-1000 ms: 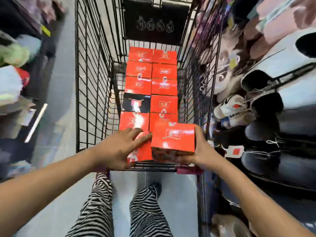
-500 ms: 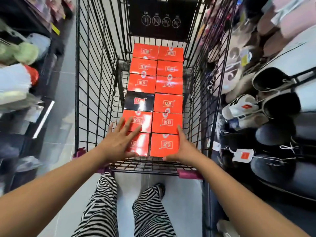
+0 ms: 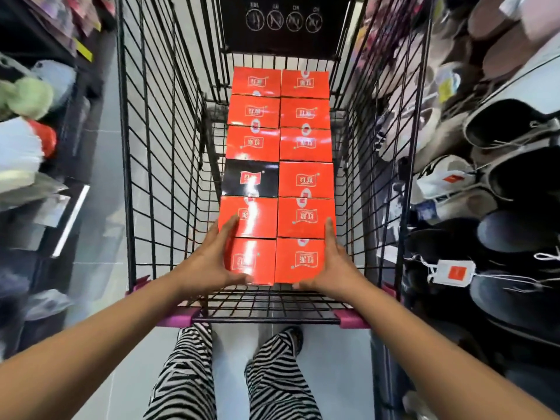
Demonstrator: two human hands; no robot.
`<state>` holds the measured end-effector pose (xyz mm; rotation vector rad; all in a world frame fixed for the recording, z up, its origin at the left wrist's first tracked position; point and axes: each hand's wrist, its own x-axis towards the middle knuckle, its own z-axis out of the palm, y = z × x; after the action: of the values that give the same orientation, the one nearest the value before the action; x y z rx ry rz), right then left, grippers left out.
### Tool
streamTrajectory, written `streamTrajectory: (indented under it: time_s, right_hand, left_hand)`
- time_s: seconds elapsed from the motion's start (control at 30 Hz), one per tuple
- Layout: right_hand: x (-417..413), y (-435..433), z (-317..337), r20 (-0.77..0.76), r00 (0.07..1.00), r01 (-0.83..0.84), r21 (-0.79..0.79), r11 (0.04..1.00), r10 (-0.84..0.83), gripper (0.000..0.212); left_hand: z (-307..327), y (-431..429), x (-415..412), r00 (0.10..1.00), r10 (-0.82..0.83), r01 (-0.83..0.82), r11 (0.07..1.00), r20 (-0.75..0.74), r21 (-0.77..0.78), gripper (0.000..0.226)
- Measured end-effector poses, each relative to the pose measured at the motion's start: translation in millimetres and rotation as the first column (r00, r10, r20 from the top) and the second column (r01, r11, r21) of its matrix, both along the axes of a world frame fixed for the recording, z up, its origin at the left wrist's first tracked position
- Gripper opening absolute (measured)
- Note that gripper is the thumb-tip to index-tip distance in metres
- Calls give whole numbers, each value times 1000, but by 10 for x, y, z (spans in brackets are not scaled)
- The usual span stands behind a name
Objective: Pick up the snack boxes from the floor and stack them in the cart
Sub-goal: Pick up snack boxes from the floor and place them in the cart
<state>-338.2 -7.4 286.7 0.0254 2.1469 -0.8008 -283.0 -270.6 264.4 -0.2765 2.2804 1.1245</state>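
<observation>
Several red snack boxes and one black snack box (image 3: 251, 178) lie in two neat rows inside the black wire cart (image 3: 142, 165). The nearest pair is a left red box (image 3: 250, 260) and a right red box (image 3: 300, 260). My left hand (image 3: 212, 262) presses flat against the left side of the nearest left box, fingers straight, thumb along its near edge. My right hand (image 3: 335, 268) presses flat against the right side of the nearest right box in the same way. Neither hand curls round a box.
The cart's purple handle ends (image 3: 178, 318) sit just in front of my striped trousers (image 3: 188, 374). A shelf of shoes and slippers (image 3: 500, 189) lines the right side, close to the cart. Plush goods on a dark shelf (image 3: 27, 116) line the left. Grey floor (image 3: 100, 189) runs between.
My right hand set the red box it held down into the near right spot. Both hands then moved to the outer sides of the nearest pair of boxes.
</observation>
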Motion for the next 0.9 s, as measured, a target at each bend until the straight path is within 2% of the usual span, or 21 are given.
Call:
streamTrajectory:
  time_s: [0.17, 0.3, 0.37, 0.47, 0.5, 0.57, 0.6, 0.67, 0.73, 0.8, 0.83, 0.9]
  right_hand:
    - [-10, 3, 69, 17, 999, 38, 26, 999, -38, 149]
    - [-20, -11, 67, 32, 999, -6, 68, 998, 3, 147]
    - [-11, -13, 75, 50, 998, 24, 61, 998, -27, 147]
    - [10, -9, 64, 71, 990, 123, -9, 992, -123, 146]
    - [-6, -12, 17, 74, 982, 177, -38, 984, -173, 146]
    - [-87, -44, -12, 68, 936, 351, -67, 934, -346, 145]
    - [-156, -66, -9, 55, 894, 448, -75, 891, -445, 141]
    - [-326, -128, 0, -10, 820, 569, -112, 815, -573, 108]
    - [-507, -229, 14, -92, 779, 609, -124, 784, -620, 77]
    - [-685, -376, -38, -133, 767, 618, -110, 779, -627, 58]
    - [-723, -475, -82, -129, 756, 633, -107, 767, -642, 55]
    - [-741, -597, -177, -173, 727, 658, -102, 746, -665, 66]
  left_hand:
    - [-11, 39, 24, 998, 57, -57, 987, 2, 151, 127]
    - [-29, 33, 23, 1000, -3, 3, 998, 7, 69, 121]
    - [-22, 44, 27, 999, 36, -35, 998, -19, 60, 118]
    - [69, 94, -109, 963, 271, -270, 957, -1, 103, 120]
    - [59, 78, -213, 924, 383, -382, 917, 17, 118, 116]
    - [27, 15, -486, 798, 596, -601, 778, 88, 186, 100]
    - [-14, -31, -636, 744, 653, -666, 704, 144, 247, 94]
    - [-71, -60, -889, 694, 678, -714, 601, 244, 360, 96]
    - [-307, -70, -1023, 672, 676, -734, 551, 302, 398, 105]
    - [-707, -71, -1082, 677, 659, -728, 534, 327, 431, 109]
    - [-793, -64, -1099, 686, 649, -716, 523, 329, 462, 108]
    - [-652, 5, -1063, 715, 632, -687, 553, 299, 471, 96]
